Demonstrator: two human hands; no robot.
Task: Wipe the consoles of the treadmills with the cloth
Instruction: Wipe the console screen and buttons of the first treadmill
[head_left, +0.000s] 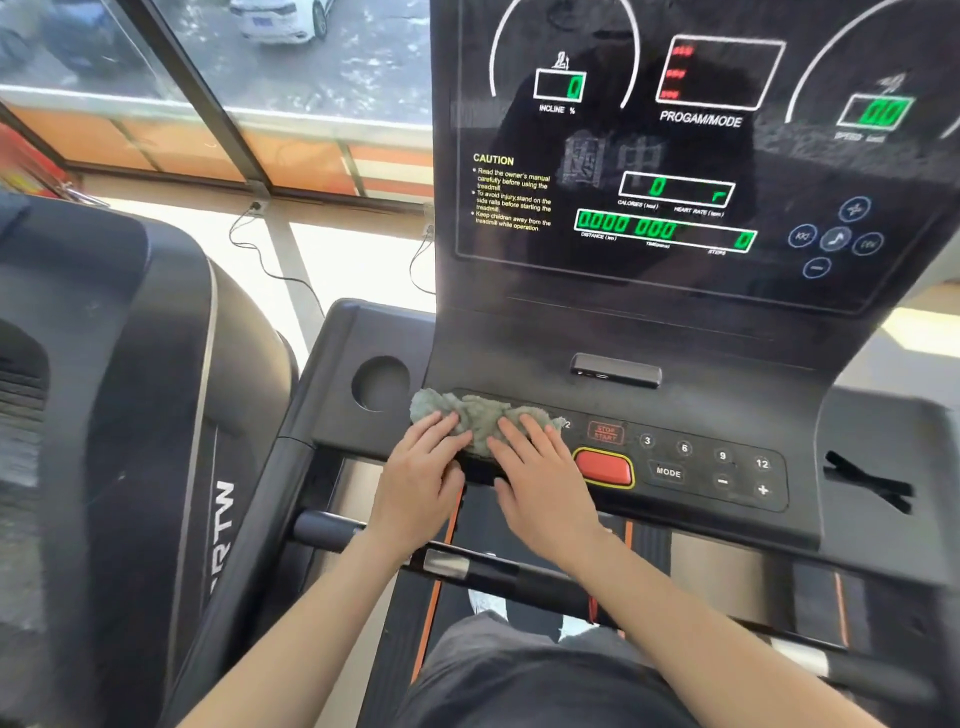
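Observation:
A crumpled grey-green cloth (475, 415) lies on the left end of the black treadmill console's button panel (691, 462). My left hand (421, 478) and my right hand (540, 478) both press flat on the cloth with straight fingers, side by side. The cloth covers the buttons at that end. To the right of my hands sit the red stop button (602, 467) and the number, MODE, minus and plus keys. Above, the lit display (670, 156) shows green digits and a yellow caution text.
A round cup holder (380, 383) sits left of the cloth. A black handlebar (519, 571) crosses below my wrists. A second treadmill's dark console (104, 364) stands at the left. Windows and cables are behind. A recess with a black clip (867, 483) is at the right.

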